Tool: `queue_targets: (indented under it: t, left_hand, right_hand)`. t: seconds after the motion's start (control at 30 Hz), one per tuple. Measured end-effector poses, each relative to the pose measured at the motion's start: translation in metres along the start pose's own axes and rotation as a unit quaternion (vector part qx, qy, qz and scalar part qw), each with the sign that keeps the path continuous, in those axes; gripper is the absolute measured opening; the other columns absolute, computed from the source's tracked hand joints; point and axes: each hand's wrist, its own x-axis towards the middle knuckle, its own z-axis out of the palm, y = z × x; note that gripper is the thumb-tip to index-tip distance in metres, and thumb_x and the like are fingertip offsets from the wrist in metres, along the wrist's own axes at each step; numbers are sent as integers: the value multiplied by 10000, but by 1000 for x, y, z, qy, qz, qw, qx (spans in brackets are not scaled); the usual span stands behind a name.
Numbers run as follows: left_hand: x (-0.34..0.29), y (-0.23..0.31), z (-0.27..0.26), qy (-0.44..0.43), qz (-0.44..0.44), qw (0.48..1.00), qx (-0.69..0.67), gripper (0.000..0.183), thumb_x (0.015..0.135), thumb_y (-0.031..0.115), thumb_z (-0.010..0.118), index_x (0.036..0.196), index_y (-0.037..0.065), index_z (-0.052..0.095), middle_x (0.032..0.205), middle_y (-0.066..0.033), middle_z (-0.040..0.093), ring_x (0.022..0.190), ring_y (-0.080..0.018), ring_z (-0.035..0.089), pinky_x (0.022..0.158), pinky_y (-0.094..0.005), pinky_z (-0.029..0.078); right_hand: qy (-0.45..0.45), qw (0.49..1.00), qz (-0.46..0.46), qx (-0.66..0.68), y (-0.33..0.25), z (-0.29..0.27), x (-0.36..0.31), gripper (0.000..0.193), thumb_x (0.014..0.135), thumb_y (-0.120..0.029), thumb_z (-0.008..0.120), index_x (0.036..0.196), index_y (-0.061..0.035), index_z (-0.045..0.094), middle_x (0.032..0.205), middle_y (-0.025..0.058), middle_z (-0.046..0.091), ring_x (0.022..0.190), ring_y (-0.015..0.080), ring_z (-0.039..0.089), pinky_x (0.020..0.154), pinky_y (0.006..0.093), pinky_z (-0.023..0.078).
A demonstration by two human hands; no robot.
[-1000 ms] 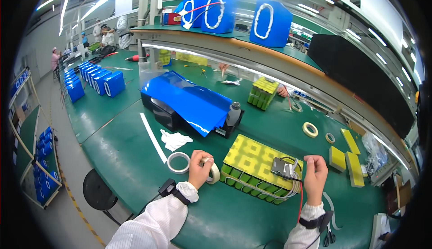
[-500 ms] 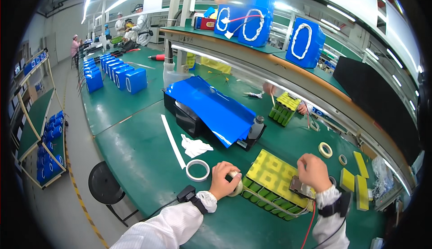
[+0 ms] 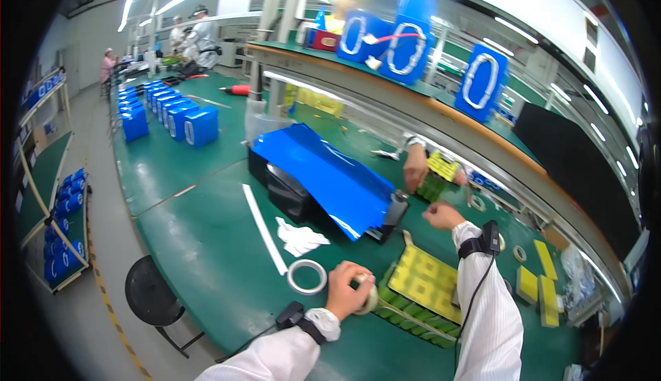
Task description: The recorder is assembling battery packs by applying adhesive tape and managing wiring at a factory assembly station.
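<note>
My left hand (image 3: 350,290) is closed round a roll of cream tape (image 3: 370,295), held against the left end of a battery pack (image 3: 421,271). The pack has a yellow top sheet over rows of green cells. A short cream tape end (image 3: 407,238) stands up at its far left corner. Past the pack's far edge, raised in the air, is my right hand (image 3: 444,216) with fingers pinched together. Anything between those fingertips is too small to tell. My right forearm covers the pack's right end. A white tape roll (image 3: 307,291) lies left of my left hand.
Across the bench, a co-worker's hand (image 3: 415,165) is at another green-and-yellow pack (image 3: 434,187). Blue sheets (image 3: 323,174) lie over black bins. A white strip (image 3: 264,229) and crumpled white cloth (image 3: 301,237) lie left; yellow blocks (image 3: 527,284) lie right. A shelf (image 3: 441,97) crosses above.
My right hand has moved left and away from me, from the pack's right end to beyond its far edge. The tape end now stands up at the far corner. My left hand keeps the roll.
</note>
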Motion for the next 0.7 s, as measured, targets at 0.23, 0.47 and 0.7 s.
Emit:
queue_targets:
  t: [0.23,0.47,0.7]
  left_hand:
    - [-1,9,18,-33,7,999,-10,117,794,209,743,838,120,680,850,-59,623,812,-265,607,736,-384,444]
    - [-3,-5,3,-39,-30,998,30,149,830,256,714,871,121,665,872,-19,592,850,-226,573,785,-360,386]
    - [-10,2,4,-53,-43,997,30,157,829,251,725,901,118,684,919,-41,606,881,-232,583,817,-355,401]
  right_hand:
    - [-229,965,-50,-120,110,91,12,355,761,-376,687,871,-42,737,781,183,700,689,317,654,677,451,512]
    - [-229,971,-26,-65,63,105,33,381,628,-276,845,880,-14,732,910,186,713,832,346,680,757,422,535]
    - [-221,963,-13,-152,52,89,15,497,649,-273,804,1067,-24,703,1065,230,684,980,383,669,847,438,541]
